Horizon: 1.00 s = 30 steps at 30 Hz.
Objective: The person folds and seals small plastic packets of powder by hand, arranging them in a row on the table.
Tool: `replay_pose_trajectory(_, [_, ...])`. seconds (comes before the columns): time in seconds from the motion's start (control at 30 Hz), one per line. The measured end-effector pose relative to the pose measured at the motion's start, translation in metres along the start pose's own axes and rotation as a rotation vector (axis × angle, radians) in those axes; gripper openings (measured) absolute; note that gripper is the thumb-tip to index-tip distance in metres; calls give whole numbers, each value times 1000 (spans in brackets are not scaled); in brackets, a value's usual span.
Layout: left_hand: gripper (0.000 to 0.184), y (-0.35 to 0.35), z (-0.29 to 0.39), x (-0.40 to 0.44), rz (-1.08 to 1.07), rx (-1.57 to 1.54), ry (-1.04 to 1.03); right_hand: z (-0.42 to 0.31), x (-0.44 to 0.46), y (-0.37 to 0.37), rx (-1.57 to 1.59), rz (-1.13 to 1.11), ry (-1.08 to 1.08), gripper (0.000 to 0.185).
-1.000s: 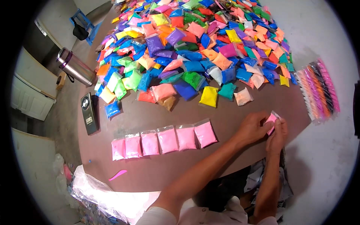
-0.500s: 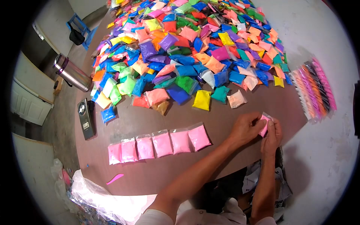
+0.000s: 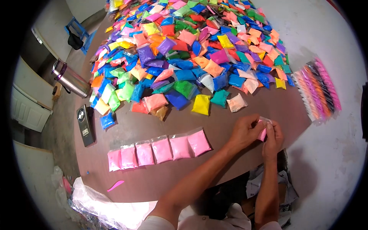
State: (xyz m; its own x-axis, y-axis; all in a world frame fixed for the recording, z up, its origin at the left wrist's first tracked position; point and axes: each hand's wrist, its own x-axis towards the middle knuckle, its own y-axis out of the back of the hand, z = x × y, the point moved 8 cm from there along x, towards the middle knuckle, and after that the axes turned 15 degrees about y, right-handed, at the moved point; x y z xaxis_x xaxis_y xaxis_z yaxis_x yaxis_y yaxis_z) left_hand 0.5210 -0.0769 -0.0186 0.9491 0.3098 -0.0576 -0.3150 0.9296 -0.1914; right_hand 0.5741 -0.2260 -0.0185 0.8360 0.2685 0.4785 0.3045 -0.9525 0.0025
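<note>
Between my two hands is a small clear bag of pink material [image 3: 262,135], partly covered by my fingers. My left hand [image 3: 247,132] grips its left side, thumb and fingers pinched near the clear top edge. On the other side my right hand [image 3: 273,140] pinches the same bag with its thumb on the front. To the left of my forearm, a row of several flat pink bags [image 3: 162,149] lies on the brown table [image 3: 214,122], edges touching or overlapping. A pink plastic knife-like tool [image 3: 115,186] rests below that row.
A large heap of coloured bags [image 3: 184,57] covers the far part of the table. Strips of joined bags [image 3: 318,90] lie at the right. A steel thermos [image 3: 71,78] and a black device [image 3: 85,125] stand along the left edge. Clear plastic sheeting [image 3: 103,203] hangs at the front.
Both hands have moved slightly left with the pink bag, which is now more hidden by the fingers. The whole view has shifted a little; the row of bags is unchanged.
</note>
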Motion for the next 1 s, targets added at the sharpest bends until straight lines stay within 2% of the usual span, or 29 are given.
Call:
replay_pose_trajectory(0.07, [23,-1,0,0,8,-2,5,2,-1,3,-58,-17,13,16])
replay_pose_trajectory(0.13, [27,0,20,-9,38,155,-31,5,-3,8,70,52,20,16])
replay_pose_trajectory(0.27, [29,-4,27,-13,33,207,-86,8,-4,15,91,146,-2,17])
replay_pose_trajectory(0.47, [28,1,16,-8,62,183,-49,-13,3,-3,-71,67,59,16])
replay_pose_trajectory(0.57, [27,0,25,-11,34,180,-45,-5,1,4,22,93,92,17])
replay_pose_trajectory(0.63, [26,-4,24,-11,1,291,59,8,-3,13,80,157,36,16])
replay_pose_trajectory(0.77, [25,-9,13,-9,-30,254,6,5,-3,15,97,219,52,17])
replay_pose_trajectory(0.87, [26,-11,-4,-6,-69,232,90,0,-2,13,38,220,84,17])
replay_pose_trajectory(0.93, [26,-5,-3,-8,-12,224,88,-3,-1,7,4,153,46,17])
replay_pose_trajectory(1.0, [25,-4,-4,-13,-6,72,40,6,-8,8,15,168,-13,19])
